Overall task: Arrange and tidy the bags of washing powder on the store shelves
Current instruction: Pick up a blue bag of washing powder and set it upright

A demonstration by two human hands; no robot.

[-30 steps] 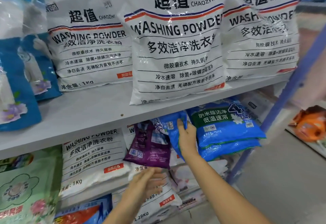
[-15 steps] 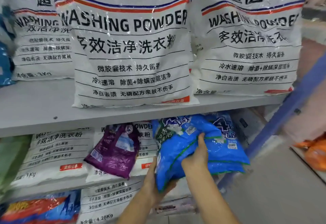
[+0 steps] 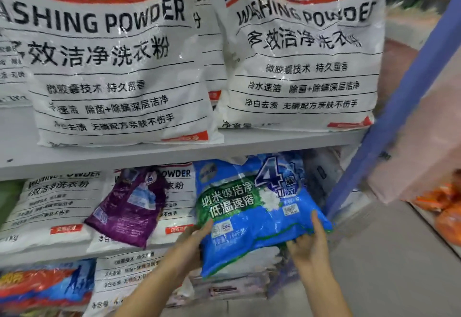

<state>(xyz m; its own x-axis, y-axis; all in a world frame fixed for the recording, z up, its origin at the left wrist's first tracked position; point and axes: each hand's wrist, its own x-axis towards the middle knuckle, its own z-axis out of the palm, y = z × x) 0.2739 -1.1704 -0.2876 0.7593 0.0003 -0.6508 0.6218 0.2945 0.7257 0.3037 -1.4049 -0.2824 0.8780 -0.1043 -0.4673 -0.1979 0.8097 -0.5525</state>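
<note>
Bag (image 3: 252, 216): blue, held two-handed.
Left hand (image 3: 192, 244): closed round left edge.
Right hand (image 3: 309, 246): closed round right corner.

One view only: head-worn wide-angle camera, close in front of the grey shelf board (image 3: 124, 159), facing forward and a bit down. The board crosses mid-frame, rising to the right. White bags (image 3: 112, 67) above the board fill the top; blue bag (image 3: 249, 216) just below it; blue upright (image 3: 376, 147) at its right end.
</note>
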